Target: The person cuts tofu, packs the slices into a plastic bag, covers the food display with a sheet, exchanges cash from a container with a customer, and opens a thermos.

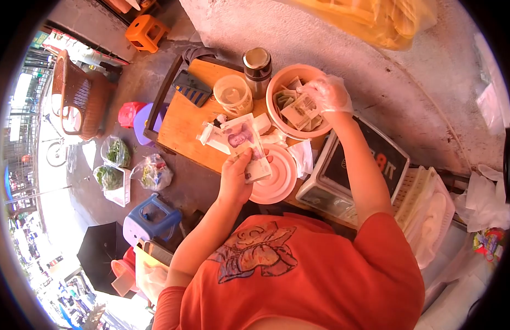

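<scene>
My left hand (pixel 234 179) is closed on banknotes (pixel 248 144), thumb on top, above a round pink lid (pixel 280 179). A portrait shows on the upper note. My right hand (pixel 327 94), in a clear plastic glove, reaches over the rim of a pink bucket (pixel 273 115). Its fingers pinch a banknote (pixel 300 111) inside, though the fingertips are partly hidden. More crumpled notes (pixel 282 99) lie around it in the bucket. Under my left hand's notes, white paper boxes (pixel 214 137) rest on the wooden table (pixel 175 125).
A thermos (pixel 257 71), a clear plastic tub (pixel 233 94) and a phone (pixel 192 88) stand or lie on the table. A scale (pixel 370 159) is under my right forearm. Bagged greens (pixel 116 152) and a blue stool (pixel 153 220) are on the floor at left. A wall (pixel 332 38) rises behind.
</scene>
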{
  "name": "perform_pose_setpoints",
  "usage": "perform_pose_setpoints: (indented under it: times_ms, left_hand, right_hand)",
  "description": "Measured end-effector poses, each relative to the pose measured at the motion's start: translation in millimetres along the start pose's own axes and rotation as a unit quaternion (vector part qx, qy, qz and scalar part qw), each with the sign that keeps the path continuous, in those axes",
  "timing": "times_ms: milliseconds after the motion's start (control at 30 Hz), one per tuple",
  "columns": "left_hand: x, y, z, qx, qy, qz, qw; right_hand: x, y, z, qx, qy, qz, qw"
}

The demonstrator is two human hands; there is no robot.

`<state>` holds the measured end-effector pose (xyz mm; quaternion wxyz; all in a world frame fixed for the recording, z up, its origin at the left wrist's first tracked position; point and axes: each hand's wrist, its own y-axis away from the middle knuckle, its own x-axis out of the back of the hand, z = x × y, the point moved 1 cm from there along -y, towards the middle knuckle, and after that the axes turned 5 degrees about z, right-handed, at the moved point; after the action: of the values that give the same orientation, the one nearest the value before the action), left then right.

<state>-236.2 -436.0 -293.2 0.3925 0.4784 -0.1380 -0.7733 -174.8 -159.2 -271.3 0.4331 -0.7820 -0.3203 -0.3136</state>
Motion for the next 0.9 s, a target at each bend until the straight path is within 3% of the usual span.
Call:
perform_pose_setpoints:
  times_ms: [133, 233, 333, 433, 567, 667, 700, 900]
  left_hand:
    - [-16, -3, -6, 0.004, 0.021, -0.034, 0.999]
    - [-25, -4, -11, 0.02, 0.021, -0.046, 0.998]
    - [-27, -6, -16, 0.02, -0.011, -0.066, 0.998]
    - [-38, 0, -17, 0.026, -0.033, -0.052, 0.998]
    - [-33, 1, -16, 0.045, -0.019, -0.028, 0.998]
    - [-24, -3, -17, 0.049, -0.001, -0.017, 0.999]
    - [-22, -5, -18, 0.057, 0.008, -0.019, 0.998]
    - [-33, -2, -20, 0.057, 0.013, -0.044, 0.997]
  right_hand:
    - [6, 13, -4, -0.051, 0.01, 0.078, 0.996]
    - [-2, 13, -2, 0.002, -0.013, 0.089, 0.996]
    - [-24, 3, -3, 0.001, 0.09, -0.057, 0.994]
    - [-55, -2, -3, -0.067, 0.195, -0.116, 0.972]
    - [-52, -4, 3, -0.034, 0.228, -0.12, 0.966]
    - [-34, -6, -9, -0.084, 0.214, -0.137, 0.964]
    - [-35, -3, -4, -0.089, 0.121, -0.047, 0.988]
    - [-49, -17, -16, -0.082, 0.082, -0.184, 0.976]
